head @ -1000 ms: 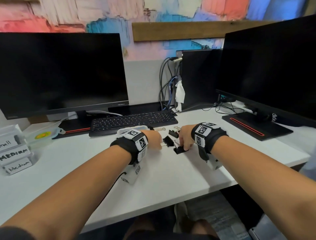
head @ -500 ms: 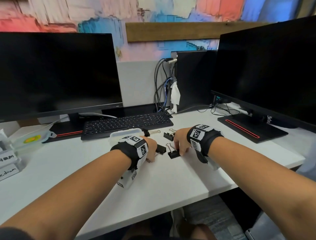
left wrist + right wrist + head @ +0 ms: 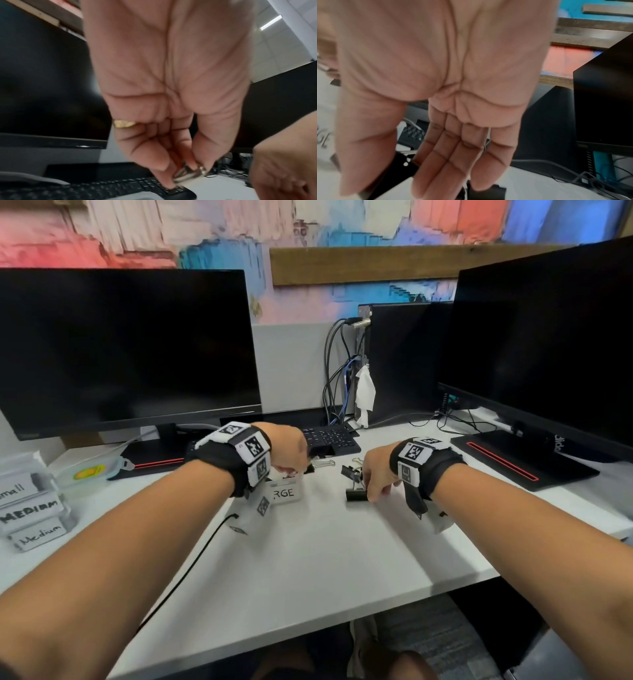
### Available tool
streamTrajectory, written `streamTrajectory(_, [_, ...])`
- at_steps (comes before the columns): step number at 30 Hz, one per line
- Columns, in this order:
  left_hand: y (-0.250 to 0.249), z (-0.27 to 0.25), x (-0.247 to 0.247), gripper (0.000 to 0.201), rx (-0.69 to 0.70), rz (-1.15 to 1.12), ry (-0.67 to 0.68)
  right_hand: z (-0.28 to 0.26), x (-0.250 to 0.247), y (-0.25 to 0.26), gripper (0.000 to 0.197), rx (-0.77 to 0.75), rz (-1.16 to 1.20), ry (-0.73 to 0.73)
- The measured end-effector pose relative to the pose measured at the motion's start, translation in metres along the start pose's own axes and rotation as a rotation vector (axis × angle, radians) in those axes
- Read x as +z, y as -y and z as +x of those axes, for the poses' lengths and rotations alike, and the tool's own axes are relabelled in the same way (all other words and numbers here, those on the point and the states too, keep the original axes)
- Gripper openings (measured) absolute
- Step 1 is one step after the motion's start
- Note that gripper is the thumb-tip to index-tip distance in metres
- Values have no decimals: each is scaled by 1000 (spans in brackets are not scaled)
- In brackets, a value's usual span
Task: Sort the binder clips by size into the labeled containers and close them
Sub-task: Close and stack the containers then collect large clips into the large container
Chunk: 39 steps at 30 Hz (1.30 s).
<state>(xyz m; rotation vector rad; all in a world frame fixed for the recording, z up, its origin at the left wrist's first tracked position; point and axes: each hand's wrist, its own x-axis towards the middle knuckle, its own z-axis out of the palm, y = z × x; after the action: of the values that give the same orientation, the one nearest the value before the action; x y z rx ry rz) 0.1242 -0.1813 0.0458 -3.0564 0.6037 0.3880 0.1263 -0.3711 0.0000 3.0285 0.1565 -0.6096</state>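
A clear container labelled LARGE [image 3: 286, 493] stands mid-desk, partly hidden by my left wrist. Just above it, my left hand [image 3: 301, 469] pinches a binder clip [image 3: 187, 173] by its silver wire handles between thumb and fingers. To the right, my right hand [image 3: 368, 494] reaches down to a black binder clip [image 3: 355, 495] lying on the desk and holds it between thumb and forefinger [image 3: 423, 175], the other fingers fairly straight. Another black clip [image 3: 350, 471] and a loose wire-handled clip [image 3: 323, 463] lie between the hands.
Stacked containers labelled Small and Medium [image 3: 30, 508] sit at the far left beside a clear lid with a yellow sticker [image 3: 89, 474]. A keyboard [image 3: 330, 436] and two dark monitors [image 3: 120, 347] stand behind. The desk's front edge [image 3: 308, 621] is close.
My left hand has lifted a clip off the desk and moved it back over the LARGE container. My right hand has stayed down at the black clip.
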Motion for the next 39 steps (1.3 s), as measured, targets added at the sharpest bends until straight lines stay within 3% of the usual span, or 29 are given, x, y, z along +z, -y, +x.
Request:
streamTrajectory(3, [25,-8,-8,16,-65,77,-58,-1,-18,8,31,-31,89,-69])
streamTrajectory(6, [44,-13,-1,16,-138,170,-24,0,-36,20,21,-88,192,-135])
streamTrajectory(9, [55,-14,9,26,-153,232,11,3,-46,36,14,-158,286,-177])
streamTrajectory(13, [64,-11,20,29,-139,255,22,7,-49,62,18,-218,277,-199])
streamTrajectory(21, [82,3,34,23,-96,112,-31,23,-44,97,46,-209,82,-189])
streamTrajectory(29, [96,4,33,24,-135,-91,-100,33,-42,114,49,-154,19,-144])
streamTrajectory(36, [107,3,38,63,-239,-85,26,45,-38,125,33,-143,9,-168])
streamTrajectory(39, [113,2,38,72,-247,-166,67,48,-35,128,40,-133,-16,-183])
